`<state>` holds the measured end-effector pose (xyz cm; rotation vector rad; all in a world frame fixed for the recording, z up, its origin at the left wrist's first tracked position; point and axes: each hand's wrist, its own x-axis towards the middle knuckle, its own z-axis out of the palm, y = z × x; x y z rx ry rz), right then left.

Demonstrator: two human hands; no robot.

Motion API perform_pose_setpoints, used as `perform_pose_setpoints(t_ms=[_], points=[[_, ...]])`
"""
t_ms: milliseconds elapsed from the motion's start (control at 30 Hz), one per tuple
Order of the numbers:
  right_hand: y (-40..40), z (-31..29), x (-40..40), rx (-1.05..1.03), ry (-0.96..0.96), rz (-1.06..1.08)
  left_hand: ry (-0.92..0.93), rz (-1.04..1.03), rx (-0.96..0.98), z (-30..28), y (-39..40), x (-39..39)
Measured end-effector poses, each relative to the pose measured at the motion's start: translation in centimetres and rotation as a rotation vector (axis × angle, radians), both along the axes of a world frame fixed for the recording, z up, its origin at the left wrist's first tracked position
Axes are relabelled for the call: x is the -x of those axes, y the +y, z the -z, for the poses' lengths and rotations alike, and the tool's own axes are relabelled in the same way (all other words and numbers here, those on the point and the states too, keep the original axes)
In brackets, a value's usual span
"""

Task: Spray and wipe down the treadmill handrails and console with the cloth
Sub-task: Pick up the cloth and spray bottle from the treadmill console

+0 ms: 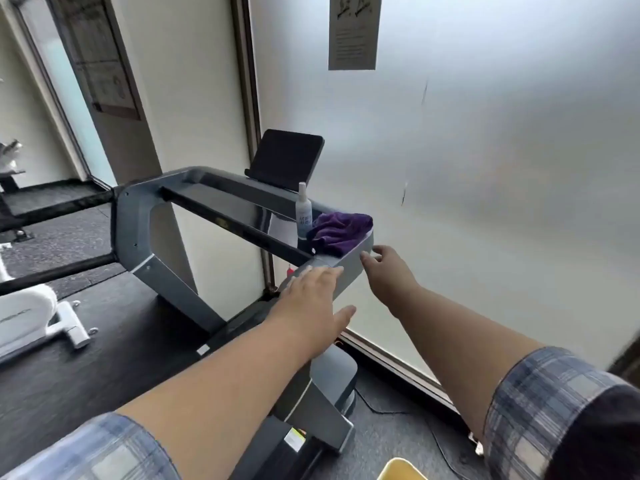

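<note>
A grey treadmill stands in front of me with its console (221, 206) running across and a dark tablet screen (285, 159) propped at the far end. On the console's right end a crumpled purple cloth (341, 228) lies beside an upright white spray bottle (304, 216). My left hand (311, 299) is spread flat, fingers apart, over the right handrail (349, 268) just below the cloth. My right hand (388, 265) is open, its fingertips at the outer side of that handrail, a little short of the cloth. Neither hand holds anything.
A frosted glass wall (485, 202) rises close on the right, with a paper notice (353, 31) stuck to it. The black treadmill belt (104, 341) lies below left. White exercise equipment (31, 317) stands at the left. A yellow object (401, 471) shows at the bottom edge.
</note>
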<state>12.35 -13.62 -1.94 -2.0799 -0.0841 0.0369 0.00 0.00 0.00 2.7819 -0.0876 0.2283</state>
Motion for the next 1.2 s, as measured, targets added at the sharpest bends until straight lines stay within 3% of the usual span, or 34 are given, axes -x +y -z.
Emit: perform_pose_setpoints(t_ms=[100, 333, 467, 600, 767, 833, 967, 1133, 1200], points=[[1.7, -1.3, -2.2, -0.1, -0.007, 0.134, -0.073, -0.014, -0.002, -1.1, 0.8, -3.9], [4.8, -1.4, -6.9, -0.197, 0.001, 0.267, 0.013, -0.056, -0.021, -1.0, 2.5, -11.3], [4.5, -0.2, -9.1, -0.248, 0.104, 0.337, 0.05, -0.086, -0.035, -0.1, 2.4, -13.6], [3.9, -0.9, -11.8, -0.247, 0.172, 0.311, -0.005, -0.118, -0.082, -0.2, 1.8, -15.9], [3.5, -1.5, -14.5, -0.104, 0.085, 0.149, -0.004, -0.152, -0.143, 0.0, 0.1, -18.9], [3.6, -1.6, -14.7, -0.138, 0.033, 0.105, 0.007, -0.177, -0.186, 0.2, -0.7, -19.3], [3.3, -1.4, -14.4, -0.442, 0.064, 0.117, -0.069, -0.198, -0.072, -0.1, -1.3, -19.6], [2.9, -1.4, -13.2, -1.074, 0.32, 0.072, -0.192, -0.222, 0.186, -1.5, -1.2, -20.1], [2.9, -1.5, -12.8, -1.185, 0.377, 0.022, -0.246, -0.248, 0.276, -1.8, -1.6, -20.3]])
